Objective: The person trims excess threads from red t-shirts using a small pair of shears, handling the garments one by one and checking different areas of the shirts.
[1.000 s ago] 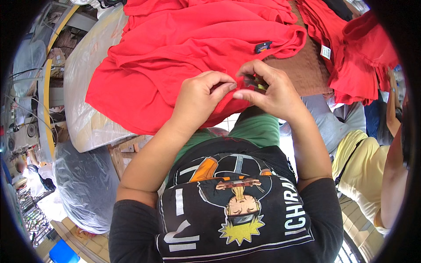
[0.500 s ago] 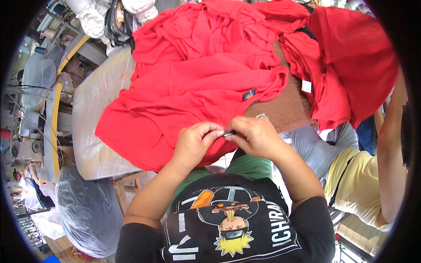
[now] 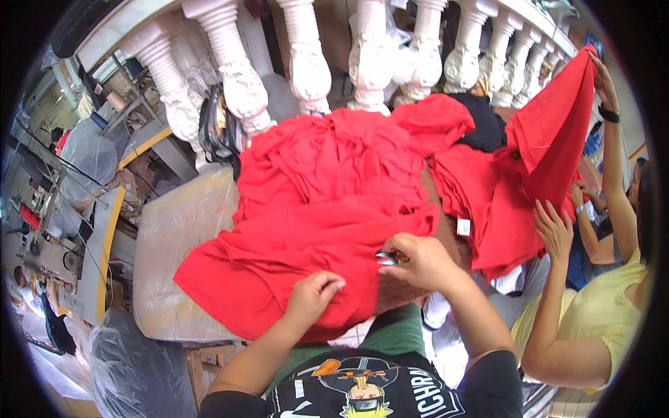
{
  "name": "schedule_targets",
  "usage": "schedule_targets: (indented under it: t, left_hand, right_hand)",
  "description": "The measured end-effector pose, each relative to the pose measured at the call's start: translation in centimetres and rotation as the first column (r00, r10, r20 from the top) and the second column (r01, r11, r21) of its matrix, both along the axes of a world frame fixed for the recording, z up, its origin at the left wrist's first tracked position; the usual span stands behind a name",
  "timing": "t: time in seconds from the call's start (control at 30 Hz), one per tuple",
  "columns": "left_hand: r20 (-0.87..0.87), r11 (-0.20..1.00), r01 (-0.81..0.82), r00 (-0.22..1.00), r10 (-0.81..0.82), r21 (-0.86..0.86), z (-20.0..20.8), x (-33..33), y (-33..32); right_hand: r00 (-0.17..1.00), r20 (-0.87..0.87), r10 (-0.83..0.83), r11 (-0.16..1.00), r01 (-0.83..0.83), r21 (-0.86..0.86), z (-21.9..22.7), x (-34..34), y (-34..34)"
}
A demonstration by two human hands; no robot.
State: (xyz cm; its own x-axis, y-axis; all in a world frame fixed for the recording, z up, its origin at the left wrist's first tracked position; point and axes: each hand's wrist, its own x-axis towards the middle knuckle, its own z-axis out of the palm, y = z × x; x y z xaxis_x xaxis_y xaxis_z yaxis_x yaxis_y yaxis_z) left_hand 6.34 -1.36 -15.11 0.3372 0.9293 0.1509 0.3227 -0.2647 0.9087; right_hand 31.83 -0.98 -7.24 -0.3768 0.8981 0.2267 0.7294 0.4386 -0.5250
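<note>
A red shirt (image 3: pixel 279 251) lies spread over the near side of the table, its lower edge hanging toward me. Over that cloth my left hand (image 3: pixel 312 299) is closed, thumb and fingertips pressed together; whatever they pinch is too small to make out. My right hand (image 3: pixel 425 263) is wrapped round small metal thread snips (image 3: pixel 385 258), whose blades point left just above the shirt. The two hands are apart, the right one a little farther up the cloth.
Behind the shirt rises a heap of red garments (image 3: pixel 334 157). At right, a person in yellow (image 3: pixel 592 313) holds up another red garment (image 3: pixel 550 132). White balusters (image 3: pixel 310 70) line the far side. Plastic-wrapped padding (image 3: pixel 174 265) covers the table's left; a sewing machine (image 3: pixel 66 258) stands beyond it.
My hands have come apart: the right moved up and right with the snips, the left stayed low. The view tilted up, showing the balusters. The person at right has raised the red garment.
</note>
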Motion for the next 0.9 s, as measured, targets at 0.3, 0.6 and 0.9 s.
schedule_targets:
  t: [0.3,0.6,0.9]
  left_hand:
    - [-0.111,0.986,0.093,0.991,-0.078,0.136,-2.4,0.1,0.3]
    - [-0.002,0.990,0.105,0.994,-0.105,0.090,-2.4,-0.3,0.6]
    - [0.023,0.990,0.133,0.991,-0.134,0.043,-2.2,-0.3,0.6]
  right_hand:
    - [0.991,-0.109,-0.073,0.997,0.073,0.004,-7.0,-3.7,6.7]
    - [0.990,-0.040,-0.135,0.990,0.136,0.023,-8.7,-5.1,7.9]
    - [0.987,-0.053,-0.152,0.985,0.156,0.071,-9.1,-5.0,7.7]
